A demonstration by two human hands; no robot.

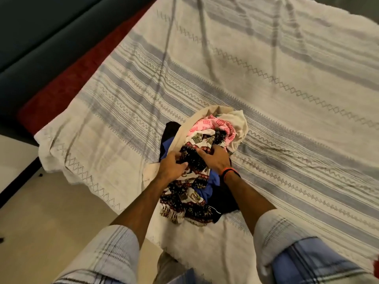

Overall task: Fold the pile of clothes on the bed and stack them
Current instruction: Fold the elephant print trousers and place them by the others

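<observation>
Rolled sleeves [114,240] are seen nearest the lens, w/ both forearms being reached fwd into the pile of clothes [205,144] lying near the bed [287,89] edge. Printed cloth [190,193] is being gripped by the left hand [171,168] and right hand [213,158], fingers curled into it. Its long axis is trailing back toward the body, so it's prob. being drawn up and out; both hands are about equally near.

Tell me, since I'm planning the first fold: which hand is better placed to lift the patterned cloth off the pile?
Probably the left hand: it grips the patterned cloth at its near bunch, while the right hand lies farther in.
</observation>
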